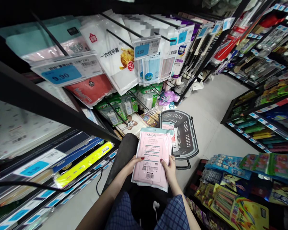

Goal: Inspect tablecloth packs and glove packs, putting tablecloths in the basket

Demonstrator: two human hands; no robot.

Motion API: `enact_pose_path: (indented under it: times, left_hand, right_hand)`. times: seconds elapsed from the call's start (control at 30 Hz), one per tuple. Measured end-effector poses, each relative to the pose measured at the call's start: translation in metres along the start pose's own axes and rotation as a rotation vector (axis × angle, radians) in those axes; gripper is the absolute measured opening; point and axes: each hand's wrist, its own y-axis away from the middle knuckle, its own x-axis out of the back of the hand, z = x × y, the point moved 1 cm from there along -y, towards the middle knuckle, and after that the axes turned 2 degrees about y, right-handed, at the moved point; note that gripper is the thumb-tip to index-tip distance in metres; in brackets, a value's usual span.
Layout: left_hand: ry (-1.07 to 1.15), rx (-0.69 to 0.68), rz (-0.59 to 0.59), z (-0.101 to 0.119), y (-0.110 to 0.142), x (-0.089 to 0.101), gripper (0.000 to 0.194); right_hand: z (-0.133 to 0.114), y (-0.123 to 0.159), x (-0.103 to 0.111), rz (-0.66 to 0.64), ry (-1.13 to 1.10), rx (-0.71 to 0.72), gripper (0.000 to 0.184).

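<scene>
Both hands hold a flat pink packet [151, 156] with a pale blue top strip, a printed label and a barcode facing me. My left hand [133, 163] grips its left edge, fingers closed on it. My right hand [169, 168] grips its right edge, thumb on the front. The packet is held low in front of my body, just above a dark grey shopping basket [185, 135] standing on the floor with a few packets inside.
Black shelving on the left carries hanging packets on hooks [124, 54] and blue price tags [61, 74]. More stocked shelves stand on the right [266, 105] and lower right [232, 179]. A pale floor aisle [213, 108] runs ahead between them.
</scene>
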Motion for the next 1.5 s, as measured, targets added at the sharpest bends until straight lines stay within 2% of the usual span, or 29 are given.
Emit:
enact_pose_path:
  times: [0.23,0.4,0.5,0.57,0.63,0.73,0.8,0.93,1.03,1.1,1.2,1.27,1.33,1.4,1.5]
  left_hand:
    - [-0.038,-0.035,0.015,0.003,0.004,-0.003,0.043]
    - [-0.058,-0.061,0.058,0.004,0.013,-0.008,0.047]
    - [-0.029,-0.077,0.103,0.002,0.017,-0.004,0.046]
    - [0.007,-0.099,0.139,0.004,0.019,0.002,0.047]
    - [0.045,-0.141,0.191,0.008,0.024,0.012,0.051]
    - [0.07,-0.184,0.254,0.019,0.033,0.025,0.059]
    - [0.027,-0.198,0.22,0.025,0.04,0.027,0.062]
    - [-0.121,-0.313,0.08,0.029,0.048,0.011,0.065]
    - [-0.232,-0.441,0.051,0.029,0.044,-0.007,0.057]
    - [-0.335,-0.472,0.046,0.029,0.038,-0.018,0.044]
    - [-0.437,-0.451,0.008,0.028,0.028,-0.03,0.024]
    - [-0.361,-0.479,0.01,0.03,0.027,-0.039,0.028]
    - [-0.211,-0.494,0.034,0.035,0.033,-0.048,0.042]
    - [-0.128,-0.418,0.019,0.043,0.045,-0.059,0.055]
    - [-0.147,-0.305,-0.03,0.062,0.067,-0.073,0.051]
  right_hand:
    - [-0.005,0.0,0.002,-0.015,-0.018,-0.01,0.026]
    - [-0.002,0.001,0.005,-0.017,-0.185,-0.063,0.029]
    - [0.001,0.002,0.008,0.021,-0.278,-0.131,0.037]
    - [0.0,0.001,0.014,0.035,-0.241,-0.117,0.039]
    - [-0.001,-0.002,0.028,0.079,-0.163,-0.079,0.041]
    - [-0.004,-0.008,0.061,0.19,-0.091,-0.066,0.044]
    - [-0.005,-0.011,0.089,0.271,-0.07,-0.092,0.046]
    - [-0.013,-0.008,0.144,0.435,-0.171,-0.177,0.055]
    - [-0.02,0.0,0.164,0.465,-0.315,-0.218,0.061]
    - [-0.026,0.004,0.162,0.426,-0.377,-0.247,0.061]
    - [-0.037,0.007,0.134,0.287,-0.432,-0.274,0.056]
    - [-0.048,0.007,0.107,0.182,-0.404,-0.233,0.05]
    - [-0.061,0.009,0.082,0.104,-0.329,-0.153,0.043]
    - [-0.075,0.013,0.063,0.063,-0.265,-0.063,0.039]
    - [-0.094,0.016,0.05,-0.01,-0.229,0.037,0.04]
